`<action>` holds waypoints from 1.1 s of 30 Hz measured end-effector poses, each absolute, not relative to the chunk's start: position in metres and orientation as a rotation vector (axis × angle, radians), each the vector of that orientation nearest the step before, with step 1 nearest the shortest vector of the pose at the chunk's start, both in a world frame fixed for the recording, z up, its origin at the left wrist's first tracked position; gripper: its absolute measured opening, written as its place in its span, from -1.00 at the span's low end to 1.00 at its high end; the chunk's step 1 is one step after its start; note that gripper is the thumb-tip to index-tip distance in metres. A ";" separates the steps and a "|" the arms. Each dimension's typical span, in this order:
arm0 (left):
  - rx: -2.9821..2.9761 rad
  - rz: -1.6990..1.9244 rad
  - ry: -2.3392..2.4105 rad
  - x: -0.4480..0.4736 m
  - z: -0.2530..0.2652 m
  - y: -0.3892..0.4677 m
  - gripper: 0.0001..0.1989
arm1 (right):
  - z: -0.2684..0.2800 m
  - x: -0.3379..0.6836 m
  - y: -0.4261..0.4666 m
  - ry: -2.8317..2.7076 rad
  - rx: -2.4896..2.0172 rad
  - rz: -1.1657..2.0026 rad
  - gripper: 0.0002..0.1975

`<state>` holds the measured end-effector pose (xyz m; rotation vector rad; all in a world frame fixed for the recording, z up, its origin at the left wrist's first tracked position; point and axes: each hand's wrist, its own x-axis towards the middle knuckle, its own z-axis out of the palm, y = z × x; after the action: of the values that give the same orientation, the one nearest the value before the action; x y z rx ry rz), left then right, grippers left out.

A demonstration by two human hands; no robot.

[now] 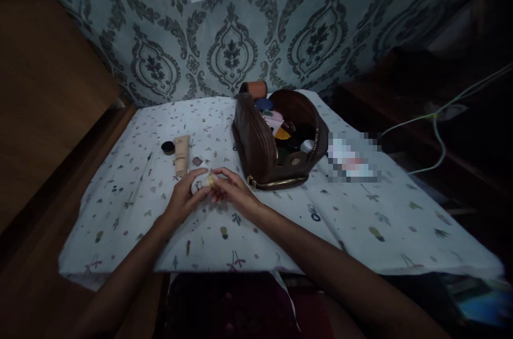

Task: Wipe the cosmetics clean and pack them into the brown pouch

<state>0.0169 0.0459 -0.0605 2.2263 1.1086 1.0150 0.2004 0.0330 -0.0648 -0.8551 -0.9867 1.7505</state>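
Both hands are meeting at frame centre: my left hand point(185, 196) is cupping a small white jar point(199, 183), and my right hand point(231, 189) is pinching its yellowish top, fingers closed. I am keeping it low over the printed tablecloth point(360, 221), probably for steadiness. Right of centre, the brown pouch point(260, 147) is gaping open, its contents showing. Left of it, a beige tube point(181, 155) is lying flat beside a small black cap point(168, 147).

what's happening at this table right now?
A person holds a small white jar with a gold band in both hands, left hand and right hand, above the patterned tablecloth. A beige tube lies just beyond; an open brown cosmetics bag stands to the right.
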 end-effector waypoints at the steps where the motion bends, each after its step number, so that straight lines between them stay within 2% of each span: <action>1: 2.185 1.010 1.115 0.017 -0.060 0.046 -0.62 | -0.064 0.200 0.033 -0.992 -0.839 1.758 -0.41; 6: 2.091 1.005 1.155 0.017 -0.062 0.048 -0.62 | -0.063 0.200 0.032 -1.014 -0.818 1.765 -0.41; 12: 2.211 1.079 1.210 0.016 -0.070 0.048 -0.74 | -0.069 0.198 0.032 -1.017 -0.862 1.774 -0.41; 23: 2.384 1.149 1.138 0.016 -0.071 0.040 -0.68 | -0.072 0.198 0.036 -0.722 -0.736 1.886 -0.44; 29: 2.211 1.143 1.218 0.020 -0.056 0.037 -0.78 | -0.065 0.201 0.036 -0.717 -0.658 1.916 -0.52; 33: 2.042 1.165 1.310 0.021 -0.045 0.035 -0.75 | -0.067 0.204 0.036 -0.767 -0.552 1.976 -0.45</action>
<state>0.0210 0.0351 -0.0449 2.0416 1.3097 1.1651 0.2036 0.0361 -0.0665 -0.5524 -0.7670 1.9755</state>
